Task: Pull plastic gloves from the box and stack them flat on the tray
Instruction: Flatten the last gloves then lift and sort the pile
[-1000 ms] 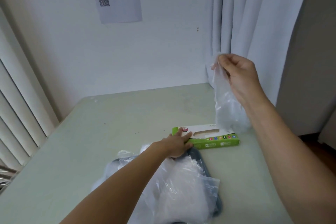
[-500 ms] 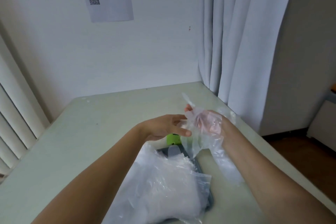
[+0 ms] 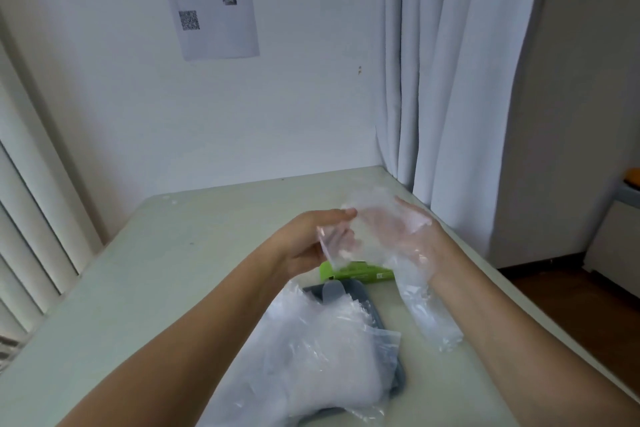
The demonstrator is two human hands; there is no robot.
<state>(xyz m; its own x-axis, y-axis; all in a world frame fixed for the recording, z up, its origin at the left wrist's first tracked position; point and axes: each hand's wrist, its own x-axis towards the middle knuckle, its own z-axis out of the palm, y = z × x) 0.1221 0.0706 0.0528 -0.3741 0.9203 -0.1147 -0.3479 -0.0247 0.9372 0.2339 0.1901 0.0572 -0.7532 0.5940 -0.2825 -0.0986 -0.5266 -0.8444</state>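
Observation:
A clear plastic glove [image 3: 429, 319] hangs in the air above the table, draped across my right hand [image 3: 412, 236], whose fingers lie fairly straight behind the film. My left hand [image 3: 308, 243] faces it and pinches the glove's left edge with curled fingers. Right below both hands lies the green glove box [image 3: 363, 274], partly hidden by them. In front of the box sits the dark grey tray [image 3: 349, 289]. A loose pile of clear gloves [image 3: 311, 357] covers most of the tray and spills over its left side.
The pale green table [image 3: 145, 274] stands in a room corner, with a white wall behind it and grey curtains [image 3: 460, 80] at its right rear. Vertical blinds [image 3: 31, 218] hang on the left. The table's right edge drops to a dark floor [image 3: 575, 315].
My right hand came down from head height with the glove. My left hand left the box and rose to meet it, taking the glove's edge. The glove has spread wider between both hands.

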